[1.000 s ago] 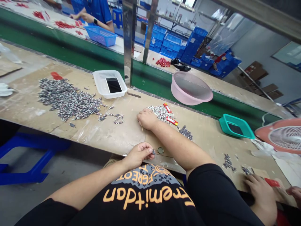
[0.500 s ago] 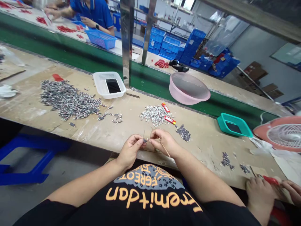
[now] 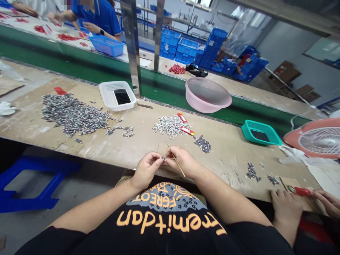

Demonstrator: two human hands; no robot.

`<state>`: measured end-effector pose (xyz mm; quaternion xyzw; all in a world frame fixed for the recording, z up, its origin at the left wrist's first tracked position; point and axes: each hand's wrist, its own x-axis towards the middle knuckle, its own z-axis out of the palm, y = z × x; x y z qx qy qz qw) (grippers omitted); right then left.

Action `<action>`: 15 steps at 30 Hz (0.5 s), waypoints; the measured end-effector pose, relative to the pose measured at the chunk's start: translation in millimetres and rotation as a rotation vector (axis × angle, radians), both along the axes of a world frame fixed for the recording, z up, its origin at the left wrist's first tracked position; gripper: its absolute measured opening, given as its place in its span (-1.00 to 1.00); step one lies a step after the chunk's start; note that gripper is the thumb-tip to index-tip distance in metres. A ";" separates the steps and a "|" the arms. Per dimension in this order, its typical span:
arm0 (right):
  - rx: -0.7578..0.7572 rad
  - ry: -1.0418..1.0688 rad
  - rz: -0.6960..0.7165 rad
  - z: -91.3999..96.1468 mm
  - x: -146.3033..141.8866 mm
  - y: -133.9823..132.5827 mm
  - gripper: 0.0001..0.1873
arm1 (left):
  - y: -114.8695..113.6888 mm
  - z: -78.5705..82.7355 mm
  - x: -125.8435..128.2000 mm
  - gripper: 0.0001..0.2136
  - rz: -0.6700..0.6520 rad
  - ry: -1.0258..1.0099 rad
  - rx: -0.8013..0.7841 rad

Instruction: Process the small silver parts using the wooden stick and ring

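My left hand (image 3: 145,168) and my right hand (image 3: 182,161) meet at the near edge of the workbench (image 3: 233,156), fingertips pinched together on a small grey metal part (image 3: 163,158). The right hand also carries a thin wooden stick (image 3: 178,166) that slants down toward me. Just beyond my hands lie a pile of small silver parts (image 3: 169,126), two red lighters (image 3: 185,124) and a small dark heap of parts (image 3: 203,144). A large spread of grey parts (image 3: 73,115) covers the bench to the left.
A white tray holding a phone (image 3: 117,95), a pink basin (image 3: 208,95), a teal tray (image 3: 260,132) and a pink fan (image 3: 316,139) stand along the bench. Another person's hands (image 3: 285,205) work at the right. A green conveyor (image 3: 79,63) runs behind, with a person in blue beyond.
My right hand came back from the silver pile to meet my left hand, and both now pinch the small part together. The view has drifted slightly.
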<state>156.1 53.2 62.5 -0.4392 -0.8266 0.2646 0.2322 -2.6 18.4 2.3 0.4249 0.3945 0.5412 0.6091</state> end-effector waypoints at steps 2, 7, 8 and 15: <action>0.009 0.004 0.005 0.7 -0.9 -2.0 -0.87 | -0.9 0.5 1.2 -0.86 0.011 0.001 0.008; -0.046 0.086 -0.004 3.1 4.8 -6.2 -0.86 | -2.2 3.8 4.7 -0.77 0.036 -0.132 -0.036; -0.063 0.113 -0.023 3.4 7.6 -6.6 -0.86 | -2.5 4.4 4.7 -0.75 0.029 -0.151 -0.039; -0.038 0.206 -0.098 -4.0 19.3 -12.1 -0.91 | -4.9 9.0 5.5 -0.73 0.012 -0.149 -0.035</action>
